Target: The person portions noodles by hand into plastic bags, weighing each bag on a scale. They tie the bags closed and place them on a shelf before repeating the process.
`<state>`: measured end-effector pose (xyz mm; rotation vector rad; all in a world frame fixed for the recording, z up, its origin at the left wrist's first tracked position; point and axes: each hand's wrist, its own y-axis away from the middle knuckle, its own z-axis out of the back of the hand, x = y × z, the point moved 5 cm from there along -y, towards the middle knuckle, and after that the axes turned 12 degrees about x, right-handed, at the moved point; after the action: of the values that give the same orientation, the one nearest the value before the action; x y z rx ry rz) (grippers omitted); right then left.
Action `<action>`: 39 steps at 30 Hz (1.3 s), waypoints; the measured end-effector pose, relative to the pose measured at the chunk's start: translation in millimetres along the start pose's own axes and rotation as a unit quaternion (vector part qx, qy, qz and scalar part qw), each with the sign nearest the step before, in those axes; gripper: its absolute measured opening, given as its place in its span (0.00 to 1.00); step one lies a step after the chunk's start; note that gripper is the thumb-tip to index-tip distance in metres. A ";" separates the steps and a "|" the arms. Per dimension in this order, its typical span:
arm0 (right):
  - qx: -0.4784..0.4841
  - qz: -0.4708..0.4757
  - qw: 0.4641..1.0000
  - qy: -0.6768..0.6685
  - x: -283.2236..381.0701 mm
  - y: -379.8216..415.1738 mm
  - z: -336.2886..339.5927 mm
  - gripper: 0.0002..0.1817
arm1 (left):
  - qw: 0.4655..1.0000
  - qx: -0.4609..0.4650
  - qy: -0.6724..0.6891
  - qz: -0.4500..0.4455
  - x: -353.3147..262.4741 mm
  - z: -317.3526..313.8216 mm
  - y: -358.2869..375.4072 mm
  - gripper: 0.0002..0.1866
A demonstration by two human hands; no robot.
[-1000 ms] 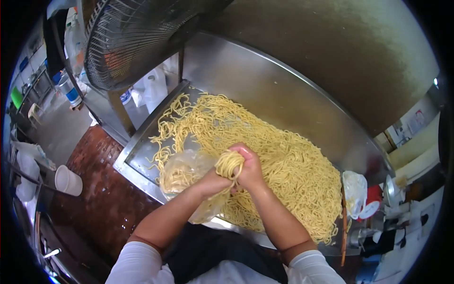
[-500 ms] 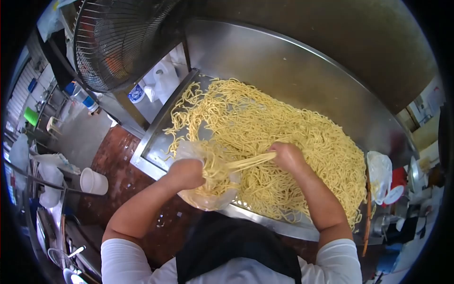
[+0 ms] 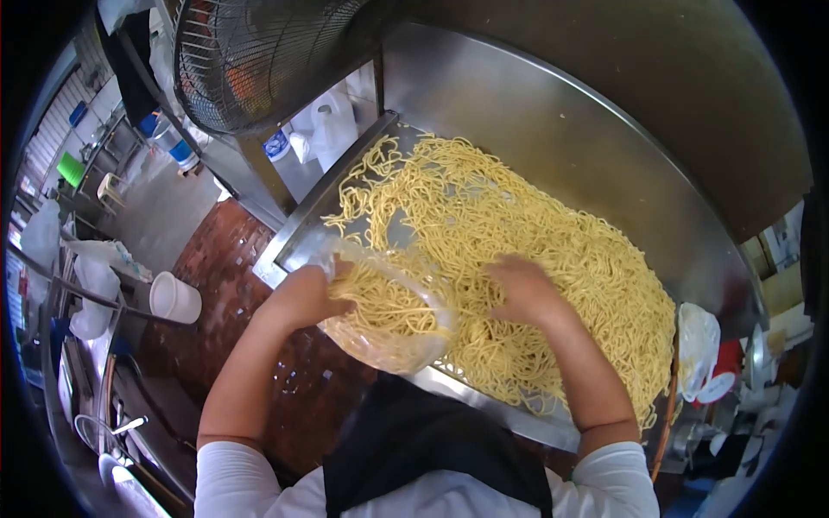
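A clear plastic bag filled with yellow noodles hangs at the front edge of a steel tray. My left hand is closed on the bag's left rim, and the bag's mouth gapes toward the noodle heap. Loose yellow noodles cover most of the tray in a thick layer, thinner at its left end. My right hand is just right of the bag, over the noodles. Slightly blurred, its fingers look apart, and no strands show hanging from them.
A caged fan stands at the upper left, near white jugs. Along the tray's right side lie a wooden stick and a white plastic bag. A white bucket is on the reddish floor.
The noodle strands stretched between my right hand and the bag are gone from that hand; its fingers have loosened. The bag's mouth is wider and noodles lie inside. The view has shifted slightly.
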<state>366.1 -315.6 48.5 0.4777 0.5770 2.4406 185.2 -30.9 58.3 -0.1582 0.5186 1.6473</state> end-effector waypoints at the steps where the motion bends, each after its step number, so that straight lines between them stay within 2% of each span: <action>1: -0.001 0.048 0.998 -0.050 19.5 -3.3 -10.1 0.44 | 1.000 0.001 0.002 -0.001 -7.0 7.1 5.3 0.29; 2: -0.004 0.097 0.990 -0.098 38.2 -4.8 -28.6 0.44 | 0.968 -0.013 0.249 -0.014 -12.8 16.2 10.8 0.30; 3: -0.033 0.126 0.982 -0.137 47.6 -16.1 -62.7 0.38 | 0.877 -0.028 0.479 -0.027 -16.5 25.8 17.3 0.31; 4: -0.063 0.156 0.970 -0.175 53.5 -25.1 -88.5 0.32 | 0.876 -0.033 0.480 -0.029 -21.8 38.2 28.1 0.31; 5: -0.064 0.158 0.971 -0.169 58.0 -24.4 -91.9 0.32 | 0.815 0.007 0.570 -0.100 -33.7 46.9 40.3 0.30; 6: -0.042 0.094 0.983 -0.150 57.9 -24.8 -94.6 0.24 | 0.738 0.047 0.652 -0.168 -43.4 52.5 50.3 0.29; 7: -0.018 0.029 0.991 -0.130 55.4 -25.3 -95.5 0.18 | 0.747 0.025 0.628 -0.216 -52.0 58.3 52.7 0.31; 8: -0.016 0.030 0.992 -0.125 52.7 -22.2 -89.4 0.18 | 0.745 0.021 0.631 -0.216 -52.7 57.0 50.9 0.31; 10: 0.104 -0.011 0.993 -0.046 43.1 -5.2 -67.6 0.12 | 0.723 -0.003 0.650 -0.233 -52.4 59.1 39.6 0.31; 12: 0.108 -0.028 0.994 -0.003 30.2 5.7 -51.7 0.12 | 0.759 0.019 0.619 -0.201 -56.2 45.0 24.5 0.32; 15: 0.140 -0.054 0.988 -0.046 50.0 36.4 -2.8 0.12 | 0.769 0.115 0.606 -0.166 -97.7 6.1 -0.7 0.32; 17: -0.061 0.052 0.988 -0.132 73.4 41.6 23.2 0.13 | 0.770 0.143 0.603 -0.155 -125.0 -28.8 -20.9 0.32; 19: -0.088 0.051 0.981 -0.166 86.9 40.7 31.3 0.13 | 0.809 0.140 0.554 -0.140 -136.6 -48.1 -40.9 0.21; 20: -0.110 0.054 0.972 -0.201 88.7 40.9 35.5 0.14 | 0.810 0.140 0.550 -0.146 -132.0 -47.9 -46.4 0.21; 22: -0.083 0.074 0.971 -0.212 79.8 46.9 34.2 0.16 | 0.904 0.128 0.391 -0.115 -109.9 -45.8 -52.0 0.15; 23: -0.035 0.046 0.972 -0.228 71.7 51.9 30.8 0.18 | 0.903 0.133 0.391 -0.117 -98.2 -45.6 -53.1 0.15; 24: 0.013 0.017 0.970 -0.244 62.1 58.6 25.0 0.21 | 0.910 0.068 0.404 -0.068 -77.3 -40.6 -54.9 0.17; 25: 0.013 0.010 0.969 -0.247 48.0 63.0 13.0 0.21 | 0.910 0.004 0.415 -0.019 -57.8 -37.6 -55.6 0.19; 26: -0.075 -0.044 0.945 -0.315 20.3 65.9 -1.0 0.23 | 0.909 0.009 0.416 -0.022 -45.5 -40.4 -57.6 0.19; 27: -0.162 -0.095 0.907 -0.377 -4.3 71.0 -9.2 0.26 | 0.917 -0.034 0.395 -0.032 -31.5 -38.5 -58.3 0.20; 28: -0.158 -0.096 0.907 -0.378 -14.7 73.3 -13.5 0.26 | 0.924 -0.077 0.373 -0.038 -26.2 -33.6 -55.0 0.21; 29: -0.200 -0.144 0.901 -0.356 -27.2 78.9 -15.7 0.27 | 0.924 -0.074 0.374 -0.033 -23.2 -33.5 -51.9 0.21; 30: -0.239 -0.190 0.892 -0.333 -36.8 83.4 -18.2 0.28 | 0.964 -0.069 0.256 -0.019 -27.2 -22.6 -45.8 0.22; 31: -0.231 -0.187 0.894 -0.336 -40.3 81.1 -22.3 0.28 | 0.989 -0.062 0.133 -0.005 -30.3 -15.6 -40.4 0.23; 32: -0.270 -0.178 0.897 -0.302 -42.6 80.2 -19.7 0.28 | 0.989 -0.059 0.134 0.004 -31.0 -13.8 -36.4 0.23; 33: -0.311 -0.169 0.896 -0.268 -45.3 79.5 -15.8 0.28 | 0.997 -0.025 0.066 0.025 -33.3 -14.9 -34.3 0.24; 34: -0.308 -0.163 0.898 -0.270 -50.8 75.6 -15.0 0.28 | 0.999 0.008 -0.001 0.045 -32.2 -16.1 -32.4 0.25; 35: -0.343 -0.177 0.884 -0.262 -58.7 75.5 -10.7 0.28 | 0.999 0.007 -0.003 0.050 -26.6 -14.6 -29.8 0.25; 36: -0.380 -0.189 0.869 -0.254 -64.1 77.3 -2.8 0.28 | 0.994 0.055 -0.027 0.088 -16.4 -17.3 -28.0 0.24; 37: -0.350 -0.237 0.878 -0.227 -70.2 77.0 4.2 0.23 | 0.986 0.101 -0.049 0.126 -6.9 -18.4 -25.8 0.23; 39: -0.350 -0.202 0.897 -0.178 -49.5 73.9 19.2 0.19 | 0.986 0.111 -0.049 0.118 1.5 -16.9 -15.6 0.23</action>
<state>379.3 -394.7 91.6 0.4214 -0.3360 1.9109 196.8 -35.7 39.0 0.1532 0.6605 1.8036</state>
